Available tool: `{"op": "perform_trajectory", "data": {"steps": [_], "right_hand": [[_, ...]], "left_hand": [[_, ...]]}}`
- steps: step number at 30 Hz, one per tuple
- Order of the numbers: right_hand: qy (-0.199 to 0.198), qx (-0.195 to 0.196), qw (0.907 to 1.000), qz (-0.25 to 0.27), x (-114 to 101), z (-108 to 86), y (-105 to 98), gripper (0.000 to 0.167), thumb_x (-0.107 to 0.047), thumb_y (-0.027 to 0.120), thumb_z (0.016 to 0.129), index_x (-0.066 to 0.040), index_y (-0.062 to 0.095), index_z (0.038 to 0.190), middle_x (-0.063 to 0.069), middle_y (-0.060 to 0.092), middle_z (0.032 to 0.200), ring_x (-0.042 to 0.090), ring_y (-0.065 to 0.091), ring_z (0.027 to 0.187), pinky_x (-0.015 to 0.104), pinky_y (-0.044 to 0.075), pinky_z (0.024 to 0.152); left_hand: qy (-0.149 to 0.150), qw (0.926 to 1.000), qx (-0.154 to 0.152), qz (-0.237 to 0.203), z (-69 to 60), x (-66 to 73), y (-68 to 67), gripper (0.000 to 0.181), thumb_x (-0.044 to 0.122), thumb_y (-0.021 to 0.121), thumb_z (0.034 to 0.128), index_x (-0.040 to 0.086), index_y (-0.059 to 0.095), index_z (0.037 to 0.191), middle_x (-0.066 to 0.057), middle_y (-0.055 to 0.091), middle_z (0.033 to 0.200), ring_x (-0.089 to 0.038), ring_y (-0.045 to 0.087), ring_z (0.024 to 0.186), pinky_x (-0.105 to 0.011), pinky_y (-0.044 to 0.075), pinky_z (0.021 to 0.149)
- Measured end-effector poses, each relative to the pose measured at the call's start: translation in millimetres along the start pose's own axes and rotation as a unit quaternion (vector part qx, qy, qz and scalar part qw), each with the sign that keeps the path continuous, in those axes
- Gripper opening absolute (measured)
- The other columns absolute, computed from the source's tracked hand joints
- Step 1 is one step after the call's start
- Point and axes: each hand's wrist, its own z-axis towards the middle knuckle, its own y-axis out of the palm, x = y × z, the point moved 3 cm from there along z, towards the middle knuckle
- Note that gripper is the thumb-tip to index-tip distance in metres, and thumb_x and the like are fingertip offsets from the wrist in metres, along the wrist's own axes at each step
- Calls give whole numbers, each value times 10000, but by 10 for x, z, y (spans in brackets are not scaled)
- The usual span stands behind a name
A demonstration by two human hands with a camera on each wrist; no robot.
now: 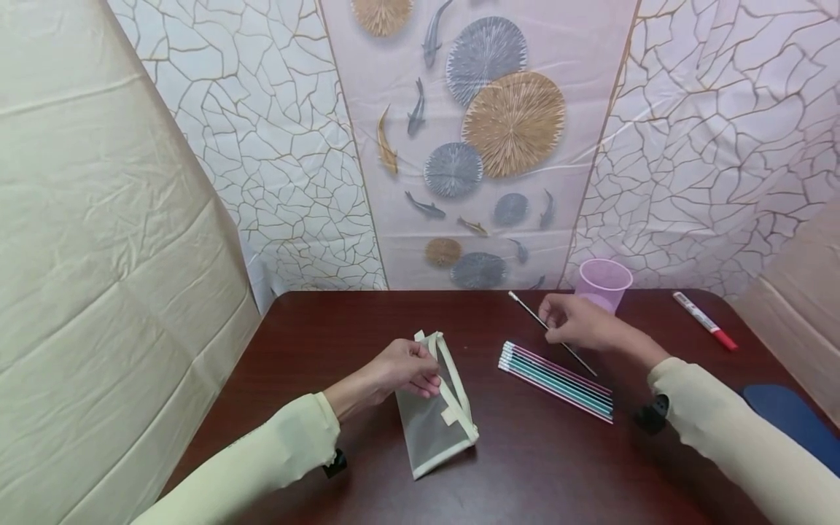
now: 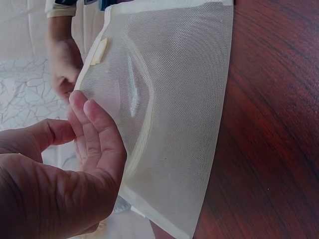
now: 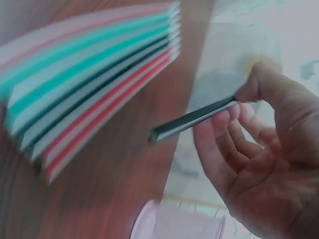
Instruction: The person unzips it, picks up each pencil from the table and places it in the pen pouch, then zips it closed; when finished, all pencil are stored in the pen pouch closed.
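Observation:
A cream mesh pouch [image 1: 429,423] [image 2: 184,99] stands tilted with its zip edge parted. My left hand [image 1: 400,370] [image 2: 75,174] pinches the pouch's upper edge between thumb and fingers. Above the table, my right hand [image 1: 574,321] [image 3: 269,144] pinches one dark striped pencil [image 1: 580,361] [image 3: 194,119] around its middle, its white end pointing to the back left. Just below that hand, several pencils [image 1: 558,380] [image 3: 94,79] in pink, teal, black and red stripes lie side by side on the table, white ends to the left.
A pink translucent cup [image 1: 606,281] [image 3: 174,224] stands at the back, behind my right hand. A red-capped marker [image 1: 705,321] lies at the back right of the dark wooden table [image 1: 525,474]. A blue object [image 1: 790,423] is at the right edge. Patterned cloth [image 1: 512,219] hangs behind.

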Motion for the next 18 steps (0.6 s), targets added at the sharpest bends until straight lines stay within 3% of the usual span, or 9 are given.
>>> {"op": "perform_trajectory", "data": {"steps": [4,9,18], "right_hand": [[184,172,9892,1441,-174,-1,65,266,0,699,867,30,543,1081,59,622,862,127,626,665,394,626,572],[414,446,9580,2802,-383,19,266,254,16,644,920,43,515,1136,13,647,864,135,671,716,381,653,659],[707,687,9113,3998,-628,60,837,279,16,585,969,62,496,1229,-23,666,887,115,653,757,402,669,751]], "left_hand": [[7,10000,-51,10,-11,-5,2,45,39,594,959,33,599,915,-38,720,745,-104,730,652,-250,636,632],[23,10000,-20,11,-23,0,7,38,40,594,963,28,616,935,-35,718,737,-103,731,651,-251,638,636],[51,10000,36,20,0,1,36,38,35,586,961,25,620,976,-34,720,746,-108,741,669,-262,649,662]]}}
